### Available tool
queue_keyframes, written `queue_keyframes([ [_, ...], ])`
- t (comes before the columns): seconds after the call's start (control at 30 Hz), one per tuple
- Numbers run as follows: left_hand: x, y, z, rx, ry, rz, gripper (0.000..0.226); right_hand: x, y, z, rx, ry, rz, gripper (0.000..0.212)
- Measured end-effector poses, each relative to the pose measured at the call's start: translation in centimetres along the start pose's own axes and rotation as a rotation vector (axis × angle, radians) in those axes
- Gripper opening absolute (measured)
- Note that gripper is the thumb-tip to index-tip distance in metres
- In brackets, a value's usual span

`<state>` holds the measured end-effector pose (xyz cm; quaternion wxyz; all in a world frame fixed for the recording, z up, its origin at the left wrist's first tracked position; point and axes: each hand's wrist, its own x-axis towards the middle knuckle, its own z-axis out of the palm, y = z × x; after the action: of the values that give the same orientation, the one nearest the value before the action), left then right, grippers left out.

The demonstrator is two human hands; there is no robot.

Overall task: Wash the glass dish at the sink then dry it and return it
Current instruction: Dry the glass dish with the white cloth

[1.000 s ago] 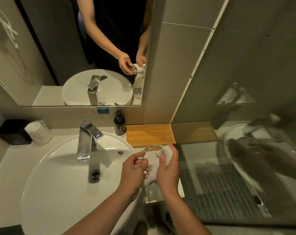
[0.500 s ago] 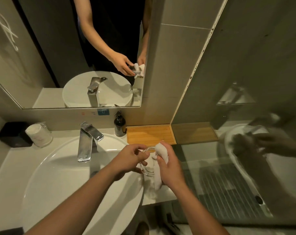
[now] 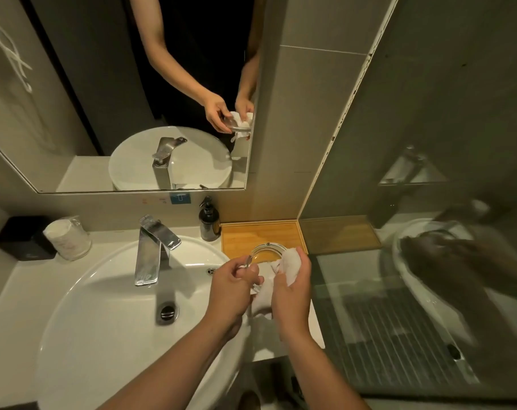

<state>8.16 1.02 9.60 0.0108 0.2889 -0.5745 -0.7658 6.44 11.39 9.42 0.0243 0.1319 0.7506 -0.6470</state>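
A round clear glass dish is held tilted above the right rim of the white sink. My left hand pinches the dish's left rim. My right hand presses a crumpled white cloth against the dish's right side and inside; more cloth hangs below between my hands. The mirror shows the same hold from the front.
A chrome faucet stands over the basin, its drain below. A dark soap pump bottle sits beside a wooden tray. A wrapped cup and black box lie far left. A glass shower panel borders the right.
Both hands have turned the dish so its open rim faces up and away more. The cloth has shifted along the right rim. My left forearm has swung back toward the sink's centre.
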Motion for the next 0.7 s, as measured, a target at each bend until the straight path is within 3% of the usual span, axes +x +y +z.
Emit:
queue_keyframes([
  [0.17,-0.5,-0.2,-0.7,-0.008,-0.090,-0.013,0.029,0.1,-0.2,-0.5,-0.038,-0.031,0.005,0.061],
  [0.37,1.4,2.6,-3.1,0.292,-0.289,0.004,0.021,1.5,-0.7,-1.7,-0.115,-0.153,-0.066,0.067],
  [0.43,1.7,2.9,-3.2,0.285,-0.316,-0.001,0.024,1.8,-0.7,-2.0,-0.145,-0.207,-0.096,0.069],
  [0.53,1.7,2.3,-2.8,0.199,-0.260,-0.025,0.029,1.9,-0.8,-2.1,-0.141,-0.207,-0.130,0.067],
  [0.7,0.2,0.1,-1.0,-0.038,-0.091,-0.083,0.030,0.3,-0.2,0.0,-0.002,0.039,-0.048,0.052],
])
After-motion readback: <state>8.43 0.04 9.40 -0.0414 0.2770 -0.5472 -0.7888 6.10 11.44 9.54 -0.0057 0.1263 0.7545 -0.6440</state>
